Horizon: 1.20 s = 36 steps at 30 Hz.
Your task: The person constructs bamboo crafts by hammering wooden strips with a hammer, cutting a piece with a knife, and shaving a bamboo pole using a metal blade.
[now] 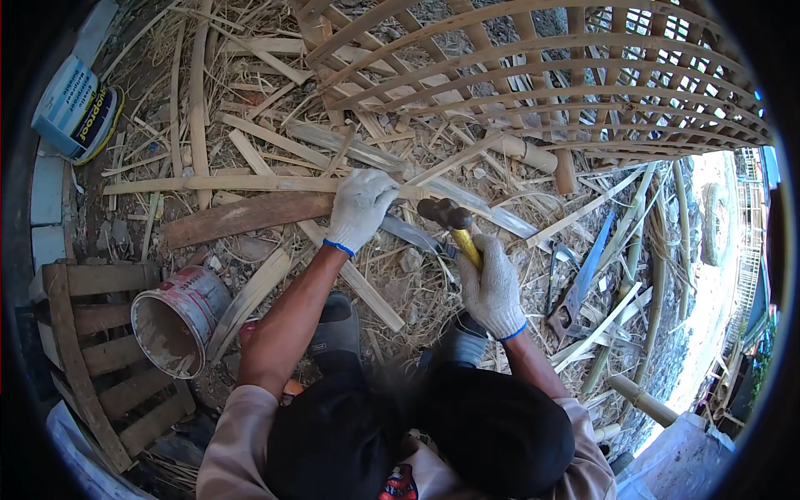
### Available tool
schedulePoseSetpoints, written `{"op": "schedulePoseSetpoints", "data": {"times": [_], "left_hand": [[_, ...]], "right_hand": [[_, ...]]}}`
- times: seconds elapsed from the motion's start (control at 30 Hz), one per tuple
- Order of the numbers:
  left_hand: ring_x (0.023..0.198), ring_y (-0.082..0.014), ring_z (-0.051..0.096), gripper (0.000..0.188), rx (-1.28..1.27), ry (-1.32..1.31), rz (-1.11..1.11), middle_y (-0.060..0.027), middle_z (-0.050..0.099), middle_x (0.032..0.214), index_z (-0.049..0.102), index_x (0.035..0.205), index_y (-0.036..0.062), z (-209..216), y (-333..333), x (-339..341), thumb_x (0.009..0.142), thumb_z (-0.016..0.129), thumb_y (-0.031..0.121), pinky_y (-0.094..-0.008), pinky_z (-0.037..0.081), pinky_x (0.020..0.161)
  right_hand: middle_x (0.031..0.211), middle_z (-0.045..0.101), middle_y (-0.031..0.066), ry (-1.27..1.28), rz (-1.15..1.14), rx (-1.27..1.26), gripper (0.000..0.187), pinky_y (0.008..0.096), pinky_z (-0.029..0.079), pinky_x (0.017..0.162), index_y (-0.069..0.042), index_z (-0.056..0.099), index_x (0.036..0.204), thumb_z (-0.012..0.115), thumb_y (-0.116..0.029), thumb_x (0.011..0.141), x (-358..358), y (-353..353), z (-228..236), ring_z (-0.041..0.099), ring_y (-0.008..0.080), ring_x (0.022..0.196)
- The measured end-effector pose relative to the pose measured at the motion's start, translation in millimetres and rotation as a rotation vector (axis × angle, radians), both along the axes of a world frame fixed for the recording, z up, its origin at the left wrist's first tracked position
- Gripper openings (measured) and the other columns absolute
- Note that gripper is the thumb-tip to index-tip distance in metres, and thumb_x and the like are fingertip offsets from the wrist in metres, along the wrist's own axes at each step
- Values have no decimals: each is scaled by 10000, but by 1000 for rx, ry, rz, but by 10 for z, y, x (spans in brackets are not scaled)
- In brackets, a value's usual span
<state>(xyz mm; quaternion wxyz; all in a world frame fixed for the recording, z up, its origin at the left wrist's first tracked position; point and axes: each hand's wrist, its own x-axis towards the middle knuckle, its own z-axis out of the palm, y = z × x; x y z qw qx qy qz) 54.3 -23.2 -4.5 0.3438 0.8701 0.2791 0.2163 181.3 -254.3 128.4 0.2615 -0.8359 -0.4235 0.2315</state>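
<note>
So, right hand point(493, 287), white glove, center of frame: grip clamped round the yellow handle of the hammer point(465, 244), head end toward the top. Left hand point(360, 210), also gloved, just left of center on the long bamboo strip point(242, 182); fingers curled, undersides hidden, can't tell if that grip is closed on it. Brown board point(250, 219) just below the strip. Blue-bladed saw point(588, 268) right of frame, bamboo lattice point(533, 67) upper right, stained bucket point(212, 298) lower left.

Stained bucket point(205, 297) beside a wooden crate point(112, 355), blue tub point(77, 111), blue-bladed handsaw point(586, 279)
</note>
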Motion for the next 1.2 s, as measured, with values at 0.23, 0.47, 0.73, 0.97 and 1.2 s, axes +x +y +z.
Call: {"op": "schedulePoseSetpoints", "data": {"times": [0.23, 0.47, 0.73, 0.97, 1.2], "left_hand": [[1016, -324, 669, 109, 38, -68, 22, -80, 752, 1004, 770, 928, 80, -18, 9, -5, 906, 769, 186, -463, 523, 939], [1005, -342, 658, 100, 39, -89, -5, -95, 744, 1008, 762, 912, 77, -9, -68, 44, 919, 758, 177, -486, 515, 931], [1022, -339, 654, 112, 51, -33, -22, -85, 736, 1016, 764, 988, 92, -55, -16, 21, 925, 755, 183, -485, 504, 956], [1040, -340, 645, 106, 57, -68, -16, -91, 727, 1032, 763, 974, 86, -95, -30, 8, 935, 744, 182, -482, 498, 964], [1102, -336, 643, 98, 13, -37, -31, -85, 732, 1068, 763, 979, 104, -95, -29, -35, 918, 747, 180, -473, 493, 1016]], "right_hand": [[1110, 697, 289, 40, 57, 243, 663, 532, 568, 838, -57, 389, 1642, 626, -71, 1023, 18, 395, 260, 723, 466, 963], [1173, 686, 267, -167, 270, 13, 676, 531, 562, 803, -154, 408, 1640, 595, -54, 998, 58, 555, -224, 709, 450, 959], [1153, 691, 253, -196, 194, 268, 703, 524, 539, 811, -151, 410, 1645, 599, -39, 977, -12, 520, -369, 707, 431, 950], [1065, 692, 253, -172, 148, 263, 696, 527, 526, 820, -148, 430, 1640, 592, -30, 973, -33, 531, -384, 703, 427, 941], [1136, 710, 298, -83, 147, 112, 642, 533, 523, 933, -102, 429, 1635, 567, -36, 1011, 11, 467, -462, 711, 444, 1065]]}}
